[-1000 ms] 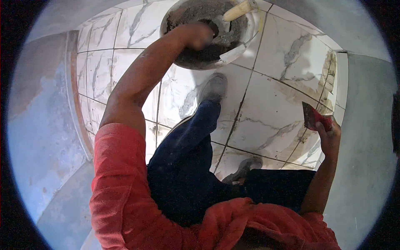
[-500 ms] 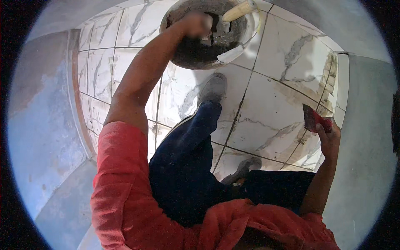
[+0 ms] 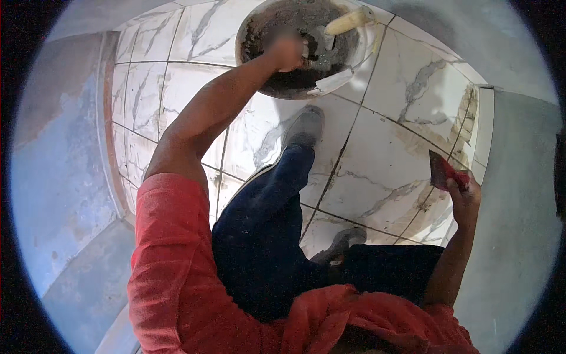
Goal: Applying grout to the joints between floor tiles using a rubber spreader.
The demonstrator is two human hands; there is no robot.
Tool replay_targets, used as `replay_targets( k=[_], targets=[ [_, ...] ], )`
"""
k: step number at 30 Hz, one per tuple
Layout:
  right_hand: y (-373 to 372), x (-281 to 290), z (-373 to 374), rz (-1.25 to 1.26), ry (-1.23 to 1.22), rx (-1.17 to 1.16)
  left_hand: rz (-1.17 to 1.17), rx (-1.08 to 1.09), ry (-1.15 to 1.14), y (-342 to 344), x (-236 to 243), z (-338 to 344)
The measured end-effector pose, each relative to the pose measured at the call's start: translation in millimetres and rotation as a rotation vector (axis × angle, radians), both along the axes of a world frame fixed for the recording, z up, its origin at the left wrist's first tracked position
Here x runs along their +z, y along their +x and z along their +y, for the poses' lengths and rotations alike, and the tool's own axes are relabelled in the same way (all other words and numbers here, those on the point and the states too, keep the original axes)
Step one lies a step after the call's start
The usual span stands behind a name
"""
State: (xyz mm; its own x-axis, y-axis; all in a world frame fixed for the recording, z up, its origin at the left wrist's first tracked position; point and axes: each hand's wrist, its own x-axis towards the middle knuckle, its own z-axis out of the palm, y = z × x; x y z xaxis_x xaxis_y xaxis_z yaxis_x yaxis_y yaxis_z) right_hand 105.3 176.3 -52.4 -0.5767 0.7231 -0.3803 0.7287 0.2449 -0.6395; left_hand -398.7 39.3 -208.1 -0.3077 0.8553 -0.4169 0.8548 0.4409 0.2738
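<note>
A round basin [image 3: 250,45] of dark, lumpy mix stands on the tiled floor at the top of the view. Inside it is my left hand [image 3: 285,54], fingers curled and blurred around a small pale object I cannot make out. A tool with a pale cylindrical handle [image 3: 345,21] lies across the basin's right side, and a white flat piece [image 3: 331,81] rests at its near right rim. My right hand [image 3: 464,197], out to the right over the floor, grips a red putty knife [image 3: 442,172] with a dark blade pointing left.
Marble-patterned white tiles [image 3: 383,159] with dark joints and dirty smears cover the floor. A patchy blue wall [image 3: 65,177] bounds the left, a grey wall [image 3: 513,189] the right. My shoe [image 3: 302,125] is just below the basin; dark-trousered legs fill the lower middle.
Compared with half a second ago, my left hand sits lower in the basin, nearer me. The view has shifted slightly. My right hand keeps the putty knife in about the same place.
</note>
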Motion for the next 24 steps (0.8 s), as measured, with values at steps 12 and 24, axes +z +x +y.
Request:
replay_targets(
  k=[12, 24],
  targets=[
    [-5.2, 1.8, -3.3, 0.038, -0.025, 0.012, 0.030, 0.074, -0.062, 26.9, -4.2, 5.7],
    [-10.0, 1.6, -4.9, 0.100, 0.054, 0.071, -0.100, 0.063, 0.247, -3.4, -39.4, 10.8]
  ],
)
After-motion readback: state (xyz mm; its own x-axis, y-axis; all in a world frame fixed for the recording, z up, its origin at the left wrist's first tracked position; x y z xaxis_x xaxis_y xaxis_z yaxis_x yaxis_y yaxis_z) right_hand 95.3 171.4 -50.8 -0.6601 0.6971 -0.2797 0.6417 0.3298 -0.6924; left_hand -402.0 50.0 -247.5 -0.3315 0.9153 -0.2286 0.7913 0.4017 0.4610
